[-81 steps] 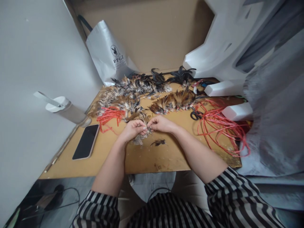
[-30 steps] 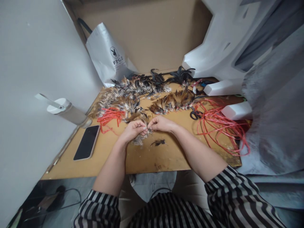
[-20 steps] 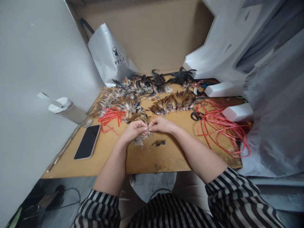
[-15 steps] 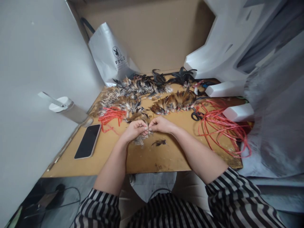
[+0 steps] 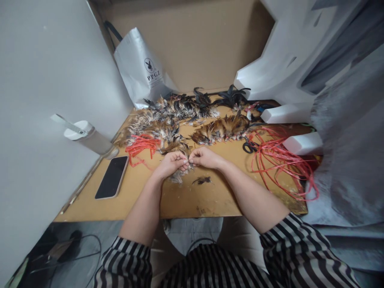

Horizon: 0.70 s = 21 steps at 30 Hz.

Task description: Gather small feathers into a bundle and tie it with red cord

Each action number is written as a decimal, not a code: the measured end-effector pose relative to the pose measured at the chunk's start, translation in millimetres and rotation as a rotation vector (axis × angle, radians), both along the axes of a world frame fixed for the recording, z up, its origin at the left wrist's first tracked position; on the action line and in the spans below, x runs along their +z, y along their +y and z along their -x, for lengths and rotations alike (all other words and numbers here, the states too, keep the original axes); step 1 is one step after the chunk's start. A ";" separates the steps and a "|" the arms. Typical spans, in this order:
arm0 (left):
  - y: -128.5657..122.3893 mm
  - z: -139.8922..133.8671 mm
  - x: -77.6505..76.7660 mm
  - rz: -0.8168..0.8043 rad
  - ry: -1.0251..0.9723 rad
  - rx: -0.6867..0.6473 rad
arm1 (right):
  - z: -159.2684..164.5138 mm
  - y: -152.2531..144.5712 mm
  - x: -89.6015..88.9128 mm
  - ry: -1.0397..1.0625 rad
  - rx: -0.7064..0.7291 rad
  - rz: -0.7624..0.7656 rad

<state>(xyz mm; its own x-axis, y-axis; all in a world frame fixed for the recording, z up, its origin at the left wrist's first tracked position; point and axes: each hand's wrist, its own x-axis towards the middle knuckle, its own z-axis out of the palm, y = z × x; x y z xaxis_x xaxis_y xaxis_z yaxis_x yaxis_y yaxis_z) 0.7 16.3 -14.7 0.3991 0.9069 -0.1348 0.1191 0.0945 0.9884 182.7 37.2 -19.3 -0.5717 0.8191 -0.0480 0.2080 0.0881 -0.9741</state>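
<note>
Pinching hands point(image 5: 172, 163) amid fluffy feathers point(image 5: 177, 176)

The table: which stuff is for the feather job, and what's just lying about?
Probably the job: feathers by the left hand and right hand, red strips, scissors.

Probably just lying about: phone, bottle, bag.

Desk point(image 5: 216, 204) was yellow-brown, stained at the front-right corner. Pale grey wall point(image 5: 39, 72) ran along its left edge. Tan back panel point(image 5: 195, 44) stood behind the rear edge, shadowed toward the right. Grey tiled floor point(image 5: 195, 228) showed below the front edge. Dimly lit throughout.
</note>
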 end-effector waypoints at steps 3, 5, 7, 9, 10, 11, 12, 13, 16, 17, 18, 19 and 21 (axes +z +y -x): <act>0.5 0.0 -0.6 0.008 -0.002 0.002 | 0.6 -0.2 0.2 0.001 -0.008 -0.005; 0.7 0.0 -0.8 0.013 -0.002 0.008 | 1.1 -0.4 0.4 -0.005 -0.015 -0.022; 0.8 0.0 -1.0 0.014 -0.002 0.015 | 1.8 -0.8 1.2 -0.020 -0.019 -0.044; 0.8 0.1 -1.3 0.011 -0.006 0.020 | 2.4 -1.5 2.5 -0.034 -0.021 -0.059; 0.8 0.2 -1.5 0.011 -0.010 0.021 | 2.8 -1.9 3.3 -0.042 -0.024 -0.065; 0.8 0.2 -1.6 0.012 -0.013 0.021 | 3.2 -2.4 4.0 -0.050 -0.027 -0.069; 0.7 0.2 -1.6 0.012 -0.017 0.023 | 3.5 -3.0 4.6 -0.062 -0.033 -0.077; 0.6 0.2 -1.5 0.013 -0.019 0.023 | 3.8 -3.4 5.1 -0.076 -0.039 -0.089; 0.4 -0.1 -0.9 0.021 -0.017 0.019 | 4.3 -4.5 5.9 -0.132 -0.057 -0.144; 0.4 -0.2 -0.7 0.022 -0.013 0.019 | 4.2 -4.7 6.0 -0.152 -0.061 -0.173; 0.4 -0.4 -0.4 0.022 -0.008 0.020 | 4.1 -4.9 6.0 -0.170 -0.060 -0.206; 0.4 -0.5 -0.2 0.021 -0.003 0.022 | 3.8 -4.9 6.0 -0.185 -0.056 -0.236; 0.5 -0.9 0.1 0.021 0.009 0.028 | 3.2 -4.9 5.9 -0.200 -0.037 -0.279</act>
<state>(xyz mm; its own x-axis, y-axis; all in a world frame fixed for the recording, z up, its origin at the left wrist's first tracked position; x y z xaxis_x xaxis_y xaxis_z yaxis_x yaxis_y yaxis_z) 1.6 16.8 -14.6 0.3727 0.9146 -0.1570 0.1247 0.1183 0.9851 179.6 32.3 -13.4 -0.5429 0.8367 0.0729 0.4007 0.3343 -0.8531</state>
